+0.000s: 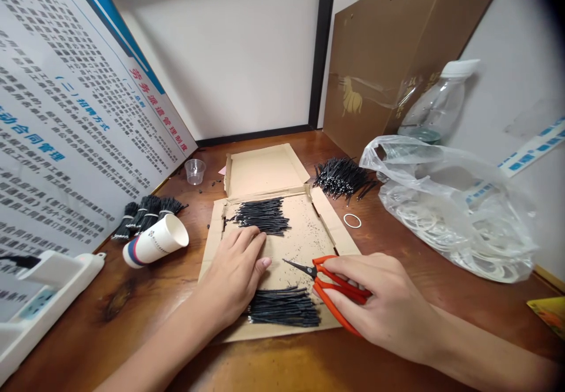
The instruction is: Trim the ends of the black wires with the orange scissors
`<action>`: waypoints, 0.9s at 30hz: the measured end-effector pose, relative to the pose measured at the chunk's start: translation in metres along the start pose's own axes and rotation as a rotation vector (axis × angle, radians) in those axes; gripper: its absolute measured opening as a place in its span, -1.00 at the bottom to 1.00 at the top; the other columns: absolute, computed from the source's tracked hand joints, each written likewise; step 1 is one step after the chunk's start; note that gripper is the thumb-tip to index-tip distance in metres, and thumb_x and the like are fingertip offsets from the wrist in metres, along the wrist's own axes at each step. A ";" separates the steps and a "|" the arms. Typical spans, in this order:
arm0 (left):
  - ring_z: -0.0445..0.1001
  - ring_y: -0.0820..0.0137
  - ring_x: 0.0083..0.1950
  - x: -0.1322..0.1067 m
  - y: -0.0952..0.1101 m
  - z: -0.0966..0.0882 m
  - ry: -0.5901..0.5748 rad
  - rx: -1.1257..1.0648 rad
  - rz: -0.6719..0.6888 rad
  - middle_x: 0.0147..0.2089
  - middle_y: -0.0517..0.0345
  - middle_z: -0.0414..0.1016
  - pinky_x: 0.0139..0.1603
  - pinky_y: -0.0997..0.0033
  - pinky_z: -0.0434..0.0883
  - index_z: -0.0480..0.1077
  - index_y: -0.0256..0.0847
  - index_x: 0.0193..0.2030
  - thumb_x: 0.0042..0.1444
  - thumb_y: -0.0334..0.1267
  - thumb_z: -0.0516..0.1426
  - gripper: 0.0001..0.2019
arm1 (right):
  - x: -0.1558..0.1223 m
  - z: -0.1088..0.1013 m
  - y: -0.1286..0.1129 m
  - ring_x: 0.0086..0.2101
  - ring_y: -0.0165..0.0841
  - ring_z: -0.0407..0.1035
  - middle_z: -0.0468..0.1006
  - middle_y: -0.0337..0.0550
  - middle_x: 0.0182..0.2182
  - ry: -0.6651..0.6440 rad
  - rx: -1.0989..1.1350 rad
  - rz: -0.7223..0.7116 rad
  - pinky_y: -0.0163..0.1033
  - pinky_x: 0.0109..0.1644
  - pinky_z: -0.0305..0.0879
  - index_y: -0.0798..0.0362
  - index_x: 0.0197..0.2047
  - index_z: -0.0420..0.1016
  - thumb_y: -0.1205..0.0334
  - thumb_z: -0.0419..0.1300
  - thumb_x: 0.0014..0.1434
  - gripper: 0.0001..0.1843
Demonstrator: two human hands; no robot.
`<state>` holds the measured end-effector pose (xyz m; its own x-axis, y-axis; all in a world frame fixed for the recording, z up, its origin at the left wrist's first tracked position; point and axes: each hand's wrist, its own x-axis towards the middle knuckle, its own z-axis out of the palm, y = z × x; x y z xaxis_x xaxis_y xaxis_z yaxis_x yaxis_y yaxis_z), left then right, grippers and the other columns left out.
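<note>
My right hand (384, 304) grips the red handles of small scissors (339, 286). Their dark blades look nearly closed and point left over the cardboard. My left hand (236, 274) lies palm down, fingers stretched forward, with its fingertips at the near edge of a row of short black wires (262, 215). A second row of black wires (285, 306) lies closer to me, beside the heel of that hand. Both rows rest on an opened flat cardboard box (309, 242), sprinkled with tiny dark scraps. Whether the left fingertips press on a single wire cannot be made out.
A heap of loose black wires (339, 177) sits at the back right, near a white rubber band (352, 221) and a clear bag of bands (463, 227). Tied wire bundles (148, 212), a tipped paper cup (156, 240), a plastic cup (195, 171) and a power strip (48, 304) are left.
</note>
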<state>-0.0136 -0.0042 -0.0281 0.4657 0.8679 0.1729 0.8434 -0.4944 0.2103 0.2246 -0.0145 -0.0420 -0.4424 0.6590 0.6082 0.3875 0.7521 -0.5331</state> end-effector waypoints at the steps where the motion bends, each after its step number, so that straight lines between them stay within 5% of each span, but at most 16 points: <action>1: 0.23 0.13 0.15 0.000 0.000 0.000 0.005 -0.003 -0.010 0.14 -0.12 0.27 0.17 -0.03 0.29 0.28 -0.27 0.13 0.31 -0.25 -0.05 -0.69 | 0.000 0.000 0.000 -0.59 -0.49 0.29 0.50 -0.24 -0.53 0.000 -0.002 0.003 -0.37 -0.48 0.19 0.13 -0.31 0.43 0.42 0.13 0.15 -0.93; 16: 0.18 0.09 0.17 0.000 -0.004 0.004 0.010 0.054 -0.024 0.18 -0.09 0.26 0.18 -0.06 0.25 0.26 -0.25 0.17 0.31 -0.18 -0.04 -0.65 | 0.000 0.001 0.000 -0.60 -0.49 0.24 0.47 -0.24 -0.55 -0.012 -0.011 0.005 -0.36 -0.49 0.16 0.14 -0.33 0.44 0.41 0.11 0.16 -0.91; 22: 0.22 0.14 0.13 -0.001 0.006 -0.009 0.078 -0.087 0.009 0.11 -0.12 0.23 0.14 -0.02 0.27 0.28 -0.25 0.10 0.29 -0.29 -0.01 -0.73 | 0.000 0.000 0.001 -0.61 -0.49 0.22 0.46 -0.24 -0.56 -0.012 -0.008 0.008 -0.35 -0.50 0.15 0.16 -0.32 0.45 0.41 0.10 0.16 -0.90; 27: 0.32 0.29 -0.02 -0.002 0.018 -0.026 -0.218 -0.339 0.111 -0.06 0.05 0.34 0.02 0.21 0.35 0.35 -0.17 -0.04 0.26 -0.34 0.04 -0.84 | 0.000 0.000 0.000 -0.60 -0.48 0.26 0.49 -0.22 -0.53 -0.008 -0.019 0.004 -0.33 -0.49 0.15 0.19 -0.25 0.47 0.43 0.11 0.15 -0.87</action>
<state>-0.0059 -0.0161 0.0001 0.6253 0.7803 0.0117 0.6661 -0.5415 0.5130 0.2248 -0.0140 -0.0418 -0.4474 0.6620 0.6014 0.4048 0.7495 -0.5239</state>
